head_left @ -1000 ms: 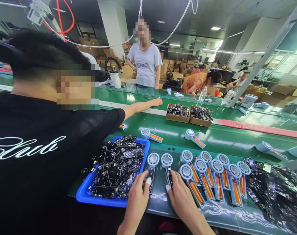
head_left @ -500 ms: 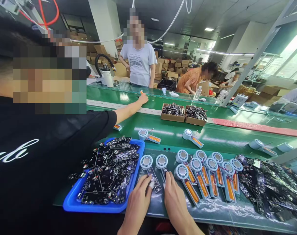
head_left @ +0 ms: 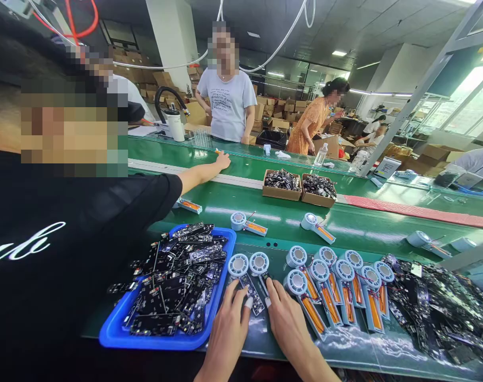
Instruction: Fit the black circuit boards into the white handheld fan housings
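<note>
Two small pale-blue fans lie side by side on a green table (head_left: 261,339), between a tray and a cluster of more fans, their round heads touching or almost so. From the head of the left fan (head_left: 238,265) a narrow dark circuit board (head_left: 256,303) slants down and to the right. The person's left hand (head_left: 230,319) rests beside it, fingers bent, thumb and fingertips a little apart at the board's edge; whether it grips cannot be told. The right hand (head_left: 286,315) is narrow, holding the handle of the right fan (head_left: 259,263) and hiding most of it. Both thumbs wear white covers.

On the left, one blue tray (head_left: 173,342) is heaped with dark circuit boards, too many to count. On the right lie eight fans in a cluster (head_left: 344,269), their handles showing orange inside, and beyond them a loose pile of dark boards (head_left: 436,307). Two small black discs (head_left: 272,244) sit above the pair.

Farther off, five fans are visible along a green belt (head_left: 356,223), some partly hidden. Behind them stand two cardboard boxes (head_left: 281,194), touching or nearly so, both full of dark parts. At left, a co-worker in a black shirt (head_left: 78,223) stretches an arm across the belt.
</note>
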{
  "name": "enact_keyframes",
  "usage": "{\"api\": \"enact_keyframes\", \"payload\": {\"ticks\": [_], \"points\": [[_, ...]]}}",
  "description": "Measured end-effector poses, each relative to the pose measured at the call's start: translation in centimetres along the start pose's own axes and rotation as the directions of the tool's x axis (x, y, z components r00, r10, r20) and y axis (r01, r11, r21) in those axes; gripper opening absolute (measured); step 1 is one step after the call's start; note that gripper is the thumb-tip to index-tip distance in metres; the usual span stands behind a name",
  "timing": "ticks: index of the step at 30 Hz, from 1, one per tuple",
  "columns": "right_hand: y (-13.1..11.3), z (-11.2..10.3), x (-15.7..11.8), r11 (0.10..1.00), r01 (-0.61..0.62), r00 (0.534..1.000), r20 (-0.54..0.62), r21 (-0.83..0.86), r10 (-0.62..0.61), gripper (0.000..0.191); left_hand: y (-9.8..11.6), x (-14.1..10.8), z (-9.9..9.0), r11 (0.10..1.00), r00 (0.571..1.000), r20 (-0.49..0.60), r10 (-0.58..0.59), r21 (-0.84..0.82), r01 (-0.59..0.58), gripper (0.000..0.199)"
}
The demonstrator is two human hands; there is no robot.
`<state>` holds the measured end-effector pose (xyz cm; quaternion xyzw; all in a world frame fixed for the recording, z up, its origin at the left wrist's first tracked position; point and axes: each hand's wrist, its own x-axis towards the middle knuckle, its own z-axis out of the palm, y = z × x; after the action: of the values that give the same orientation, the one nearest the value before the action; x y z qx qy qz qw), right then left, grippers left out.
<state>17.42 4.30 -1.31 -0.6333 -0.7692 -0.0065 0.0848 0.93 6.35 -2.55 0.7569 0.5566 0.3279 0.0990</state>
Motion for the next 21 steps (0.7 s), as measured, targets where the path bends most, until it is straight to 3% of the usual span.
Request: {"api": "enact_keyframes", "payload": {"ticks": [6,14,18,21], "points": [[0.3,0.3,0.0,0.997,0.020,1.000,-0.003,-0.076,-0.020,0.068,-0.2,0.3,-0.1,1.000,1.000,0.021,0.022,0.002,-0.022,0.038],[-0.8,-2.3,1.4,0.997,0.003,0.997,0.071,0.079,-0.009,0.057,-0.1,0.7,-0.4,0.999,0.999,0.028,0.040,0.011,-0.041,0.043],[-2.6,-0.4,2.1,0.999,-0.040,0.998,0.053,0.035,0.038,0.064,0.1,0.9,-1.4,0.998,0.997,0.079,-0.013,-0.061,0.018,0.048],[-3.8,2.0,2.9,0.990,-0.134,0.989,-0.074,-0.044,0.131,0.055,0.4,0.9,-2.1,0.994,0.991,0.127,-0.047,-0.095,0.060,0.046]]}}
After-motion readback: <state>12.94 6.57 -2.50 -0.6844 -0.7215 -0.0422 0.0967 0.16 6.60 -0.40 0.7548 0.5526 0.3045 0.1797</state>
